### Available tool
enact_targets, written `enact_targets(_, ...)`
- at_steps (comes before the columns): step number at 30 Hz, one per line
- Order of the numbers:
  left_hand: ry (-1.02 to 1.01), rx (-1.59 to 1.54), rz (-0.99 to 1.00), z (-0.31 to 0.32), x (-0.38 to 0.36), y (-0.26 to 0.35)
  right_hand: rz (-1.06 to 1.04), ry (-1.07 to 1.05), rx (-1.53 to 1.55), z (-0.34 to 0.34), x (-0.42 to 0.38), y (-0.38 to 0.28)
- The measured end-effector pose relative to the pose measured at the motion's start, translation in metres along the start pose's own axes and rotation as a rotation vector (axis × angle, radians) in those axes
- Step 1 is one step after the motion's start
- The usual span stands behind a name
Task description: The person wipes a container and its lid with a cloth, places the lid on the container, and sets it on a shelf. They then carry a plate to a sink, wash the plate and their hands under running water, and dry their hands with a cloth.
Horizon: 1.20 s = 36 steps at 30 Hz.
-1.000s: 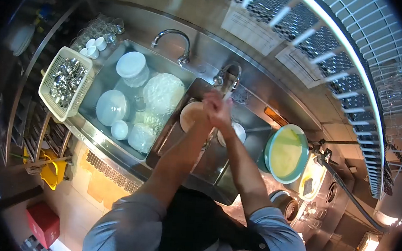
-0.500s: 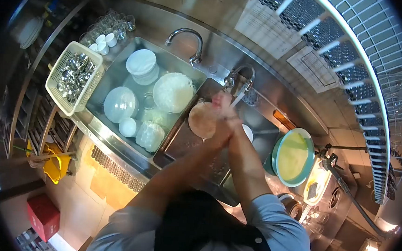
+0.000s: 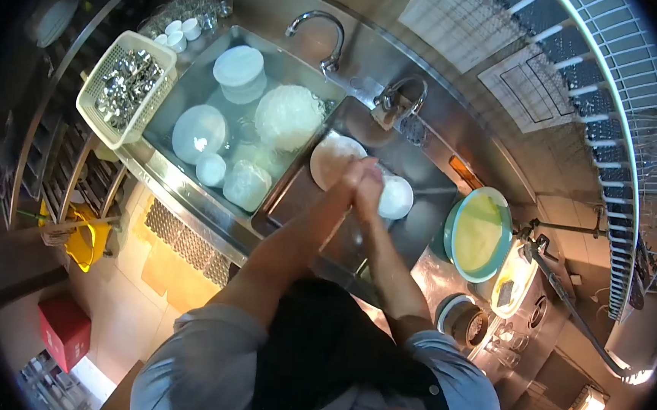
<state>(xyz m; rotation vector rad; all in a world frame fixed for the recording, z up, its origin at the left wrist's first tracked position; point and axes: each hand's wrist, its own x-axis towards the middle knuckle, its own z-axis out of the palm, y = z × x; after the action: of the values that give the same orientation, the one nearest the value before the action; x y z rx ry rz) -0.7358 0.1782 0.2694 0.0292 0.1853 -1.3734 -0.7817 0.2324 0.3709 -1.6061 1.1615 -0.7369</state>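
My left hand (image 3: 354, 172) and my right hand (image 3: 372, 184) are closed together above the right sink basin (image 3: 289, 216). Their fingers press against each other, and whatever lies between the palms, if anything, is hidden. Just left of them a round, pale plate (image 3: 333, 158) rests in the basin, partly covered by my left hand. A white bowl (image 3: 396, 197) sits close to the right of my right hand. Beyond my hands, a brownish cloth-like piece (image 3: 387, 113) lies at the base of the right faucet (image 3: 414, 89).
The left basin (image 3: 195, 57) holds water with stacked plates and bowls. A cream basket (image 3: 86, 100) of cutlery stands at its left, white cups (image 3: 191, 28) behind. A turquoise tub (image 3: 454, 244) of yellowish liquid stands at the right. A wire rack (image 3: 608, 110) overhangs the upper right.
My hands have moved back from the right faucet towards my body and come together. The white bowl at the right shows more fully, as does the cloth-like piece by the faucet.
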Motion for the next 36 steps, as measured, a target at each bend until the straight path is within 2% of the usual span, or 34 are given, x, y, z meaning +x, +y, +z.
enact_targets(1,0.036,0.075,-0.038,0.013,-0.027,0.009,0.010,0.002,-0.007,0.018,-0.024,0.006)
enact_targets(3,0.068,0.125,-0.095,0.026,-0.062,0.017,-0.321,0.253,0.264,0.054,-0.058,0.011)
enact_targets(4,0.084,0.124,-0.114,0.027,-0.074,0.020,-0.317,0.257,0.261,0.046,-0.065,0.004)
enact_targets(6,0.116,0.112,-0.155,0.034,-0.097,0.018,0.012,0.004,-0.163,0.023,-0.061,-0.018)
enact_targets(7,0.126,0.123,-0.175,0.036,-0.107,0.016,0.000,0.069,-0.219,0.032,-0.055,-0.005)
enact_targets(8,0.137,0.144,-0.191,0.038,-0.117,0.015,-0.006,0.075,-0.224,0.025,-0.051,0.007)
enact_targets(10,0.151,0.167,-0.211,0.044,-0.137,0.016,0.361,0.075,0.092,0.019,-0.068,-0.054)
enact_targets(11,0.163,0.171,-0.216,0.046,-0.147,0.020,0.277,0.249,-0.139,0.032,-0.091,-0.089)
enact_targets(12,0.177,0.167,-0.217,0.047,-0.158,0.024,0.273,0.247,-0.147,0.036,-0.087,-0.067)
enact_targets(14,0.193,0.166,-0.216,0.047,-0.185,0.039,0.041,0.282,-0.291,0.043,-0.074,-0.001)
enact_targets(15,0.233,0.331,-0.146,0.044,-0.197,0.049,0.047,0.286,-0.289,0.054,-0.088,-0.013)
enact_targets(16,0.268,0.503,-0.079,0.044,-0.208,0.056,0.142,0.228,-0.298,0.064,-0.105,-0.038)
enact_targets(17,0.266,0.522,-0.094,0.060,-0.226,0.066,0.237,0.175,-0.298,0.073,-0.119,-0.055)
enact_targets(18,0.390,0.490,-0.082,0.090,-0.248,0.077,0.243,0.197,-0.277,0.079,-0.119,-0.049)
enact_targets(19,0.509,0.464,-0.065,0.109,-0.262,0.086,0.153,0.189,-0.378,0.085,-0.111,-0.038)
enact_targets(20,0.497,0.499,-0.081,0.111,-0.263,0.092,0.065,0.185,-0.477,0.087,-0.105,-0.033)
enact_targets(22,0.344,0.540,0.003,0.111,-0.255,0.113,-0.337,0.105,-0.687,0.081,-0.116,-0.076)
enact_targets(24,0.116,1.367,0.035,0.149,-0.264,0.156,0.000,-0.192,-0.293,0.054,-0.097,-0.115)
enact_targets(25,0.001,1.386,0.137,0.169,-0.281,0.187,-0.462,-0.177,-0.432,0.022,-0.088,-0.118)
enact_targets(26,-0.118,1.394,0.239,0.189,-0.296,0.227,-0.481,-0.183,-0.491,-0.012,-0.114,-0.177)
enact_targets(27,-0.280,1.433,0.388,0.198,-0.302,0.271,-0.443,-0.233,-0.334,-0.038,-0.156,-0.245)
enact_targets(28,-0.219,1.487,0.433,0.224,-0.312,0.314,-0.492,-0.307,-0.398,-0.077,-0.175,-0.286)
enact_targets(29,-0.058,1.243,0.368,0.261,-0.333,0.346,-0.512,-0.352,-0.343,-0.104,-0.209,-0.333)
enact_targets(30,-0.005,1.240,0.483,0.305,-0.371,0.357,-0.602,-0.330,-0.408,-0.128,-0.246,-0.372)
enact_targets(31,-0.047,1.322,0.522,0.334,-0.392,0.386,-0.669,-0.281,-0.413,-0.159,-0.270,-0.397)
enact_targets(32,-0.122,1.395,0.732,0.361,-0.424,0.388,-0.735,-0.233,-0.419,-0.186,-0.292,-0.415)
enact_targets(34,-0.339,1.238,0.830,0.394,-0.473,0.392,-1.017,-0.283,-0.335,-0.212,-0.344,-0.443)
enact_targets(35,-0.452,1.117,0.815,0.394,-0.486,0.394,-1.023,-0.274,-0.333,-0.209,-0.353,-0.435)
enact_targets(36,-0.558,0.995,0.795,0.394,-0.495,0.391,-1.167,-0.419,-0.033,-0.196,-0.355,-0.420)
